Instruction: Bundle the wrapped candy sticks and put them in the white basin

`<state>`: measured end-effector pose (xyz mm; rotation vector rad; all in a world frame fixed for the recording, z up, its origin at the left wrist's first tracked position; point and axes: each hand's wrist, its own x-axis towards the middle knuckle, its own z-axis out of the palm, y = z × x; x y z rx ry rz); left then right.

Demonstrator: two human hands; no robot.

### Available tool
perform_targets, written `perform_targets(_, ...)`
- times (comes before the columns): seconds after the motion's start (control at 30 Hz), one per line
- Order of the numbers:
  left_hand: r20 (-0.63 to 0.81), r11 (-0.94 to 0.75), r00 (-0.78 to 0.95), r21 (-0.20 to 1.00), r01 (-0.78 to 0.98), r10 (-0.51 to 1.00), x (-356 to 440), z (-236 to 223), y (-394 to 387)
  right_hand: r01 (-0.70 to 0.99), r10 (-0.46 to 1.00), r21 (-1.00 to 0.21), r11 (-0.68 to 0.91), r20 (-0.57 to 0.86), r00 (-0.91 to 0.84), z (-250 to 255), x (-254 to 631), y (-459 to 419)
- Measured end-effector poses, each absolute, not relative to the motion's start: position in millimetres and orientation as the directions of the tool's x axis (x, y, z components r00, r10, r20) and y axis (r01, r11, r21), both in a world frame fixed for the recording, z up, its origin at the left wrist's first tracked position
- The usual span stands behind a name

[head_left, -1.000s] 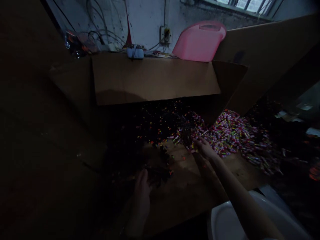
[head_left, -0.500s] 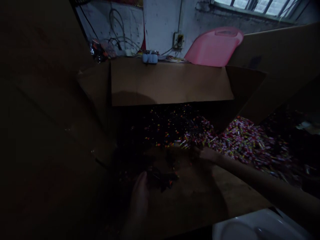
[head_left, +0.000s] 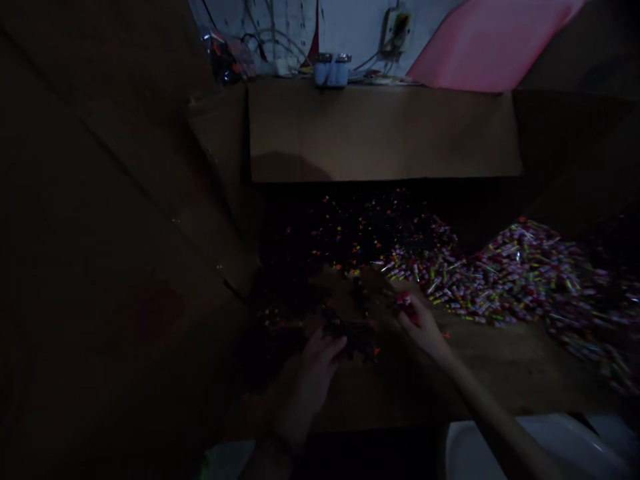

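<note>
The right hand (head_left: 425, 331) is closed on red pieces (head_left: 403, 300) over the tabletop (head_left: 495, 357), apparently to keep them together. The left hand (head_left: 317, 360), half-curled, meets dark pieces (head_left: 357, 337); I cannot tell its grip. A colourful pile (head_left: 525, 273) lies rightward, presumably for reach.

Near the pale wall (head_left: 350, 27), a small light-blue object (head_left: 331, 71) sits left of a pink plastic container (head_left: 493, 47), with a socket (head_left: 396, 30) above and between them.
</note>
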<state>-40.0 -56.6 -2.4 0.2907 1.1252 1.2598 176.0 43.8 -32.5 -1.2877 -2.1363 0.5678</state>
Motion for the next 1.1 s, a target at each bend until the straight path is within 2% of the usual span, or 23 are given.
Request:
perform_targets(0.07, -0.469, 0.308, -0.169, 0.770, -0.558, 0.867, -38, 0, -56, 0.522, 0.929, -0.779, 0.346, 0.209, -0.304, -29, 166, 17)
perform_targets(0.1, -0.435, 0.290, -0.205, 0.818, -0.497, 0.877, -38, 0, -56, 0.385, 0.953, -0.891, 0.240, 0.140, -0.270, -26, 161, 6)
perform_targets(0.13, -0.390, 0.275, -0.238, 0.873, -0.403, 0.889, -37, 0, -55, 0.267, 0.961, -0.953, 0.142, 0.069, -0.267, -22, 157, -4)
perform_targets(0.2, -0.272, 0.242, -0.267, 0.960, -0.140, 0.924, -38, -2, -54, 0.127, 0.952, -0.992, 0.005, -0.035, -0.305, -15, 151, -18)
perform_targets(0.27, -0.111, 0.143, -0.204, 0.978, 0.150, 0.973, -39, -5, -54, 0.136, 0.930, -0.991, -0.009, -0.059, -0.364, -10, 148, -24)
perform_targets(0.37, 0.126, -0.100, -0.021, 0.867, 0.487, 0.992, -39, -5, -56, 0.191, 0.918, -0.981, 0.023, -0.054, -0.392, -6, 150, -25)
perform_targets(0.47, 0.247, -0.275, 0.141, 0.679, 0.681, 0.959, -37, 3, -61, 0.253, 0.923, -0.966, 0.059, -0.043, -0.382, -1, 152, -24)
perform_targets(0.63, 0.282, -0.362, 0.252, 0.469, 0.806, 0.926, -33, 17, -67, 0.331, 0.902, -0.927, 0.176, 0.017, -0.432, 11, 155, -23)
perform_targets(0.93, 0.423, -0.456, 0.326, 0.253, 0.853, 0.845, -31, 14, -69, 0.412, 0.873, -0.849, 0.331, 0.109, -0.476, 10, 167, -28)
perform_targets(1.0, 0.406, -0.455, 0.348, 0.202, 0.867, 0.845, -31, 17, -71, 0.429, 0.844, -0.804, 0.412, 0.159, -0.513, 11, 168, -29)
perform_targets(1.1, 0.305, -0.443, 0.386, 0.144, 0.885, 0.871, -32, 16, -79, 0.507, 0.798, -0.689, 0.518, 0.177, -0.576, 15, 167, -33)
